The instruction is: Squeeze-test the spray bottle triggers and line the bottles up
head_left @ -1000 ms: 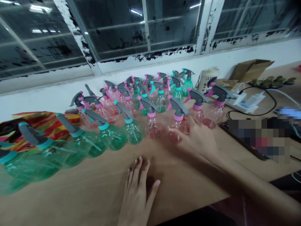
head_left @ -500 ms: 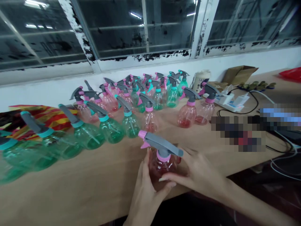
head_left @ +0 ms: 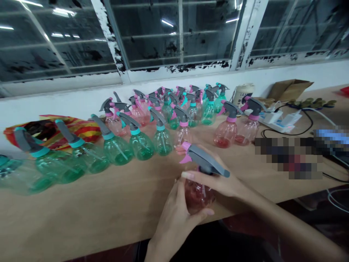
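Near the table's front edge is a clear pink spray bottle (head_left: 200, 196) with a grey and pink trigger head (head_left: 206, 159). My left hand (head_left: 176, 218) is wrapped round the lower left of its round body, thumb across the near side. Around the bottle's neck my right hand (head_left: 220, 183) is closed, its thumb in front and fingertips showing behind the nozzle. The pink collar is hidden by that hand. Just beyond stands another pink spray bottle (head_left: 183, 134), and two more pink bottles (head_left: 225, 133) are to its right.
A row of green spray bottles (head_left: 141, 143) runs along the left, with many pink and green ones behind. A red and yellow bag (head_left: 84, 133) lies by the wall. At the right are a white power strip (head_left: 280, 123), cables, a tub (head_left: 244, 92) and a brown carton (head_left: 290, 89).
My right hand has moved up from the bottle's body to its neck, covering the pink collar. My left hand stays on the body. The view has shifted left.
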### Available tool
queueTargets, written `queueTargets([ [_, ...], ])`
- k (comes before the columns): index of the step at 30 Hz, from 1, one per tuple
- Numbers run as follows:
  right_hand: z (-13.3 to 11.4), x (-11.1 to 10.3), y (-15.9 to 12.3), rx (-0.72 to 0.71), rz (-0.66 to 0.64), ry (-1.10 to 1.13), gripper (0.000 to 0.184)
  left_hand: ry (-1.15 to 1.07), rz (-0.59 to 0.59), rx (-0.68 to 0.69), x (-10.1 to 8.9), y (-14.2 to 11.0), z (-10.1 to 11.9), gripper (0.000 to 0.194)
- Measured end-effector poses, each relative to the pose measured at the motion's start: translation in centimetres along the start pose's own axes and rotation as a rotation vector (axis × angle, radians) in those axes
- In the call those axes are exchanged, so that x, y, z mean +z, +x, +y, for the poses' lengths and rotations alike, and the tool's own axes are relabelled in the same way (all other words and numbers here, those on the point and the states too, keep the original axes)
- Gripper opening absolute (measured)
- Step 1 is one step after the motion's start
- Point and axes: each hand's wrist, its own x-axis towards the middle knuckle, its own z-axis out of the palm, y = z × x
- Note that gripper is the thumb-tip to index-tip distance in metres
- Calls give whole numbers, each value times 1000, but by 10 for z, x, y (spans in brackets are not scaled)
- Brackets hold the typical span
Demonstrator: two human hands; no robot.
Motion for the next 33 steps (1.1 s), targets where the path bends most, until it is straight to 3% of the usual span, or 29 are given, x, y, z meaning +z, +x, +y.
queueTargets([
  [3, -2, 5, 1, -2, 51, -51, 18, 95, 12, 86, -4, 0, -3, 95],
  [6, 1, 5, 0, 8, 54, -50, 20, 224, 7, 129, -12, 0, -11, 97],
  [11, 4, 3, -7, 142, 60, -26, 19, 319, 15, 130, -21, -3, -27, 58],
  [19, -1, 10, -10, 187, 239, -27, 13, 545, 200, 220, 0, 6, -50, 47],
  [27, -1, 14, -11, 228, 257, 69, 13, 663, 243, 270, 8, 9, -57, 45],
  [33, -1, 13, -8, 140, 231, -79, 14, 684, 246, 283, 8, 9, -59, 44],
])
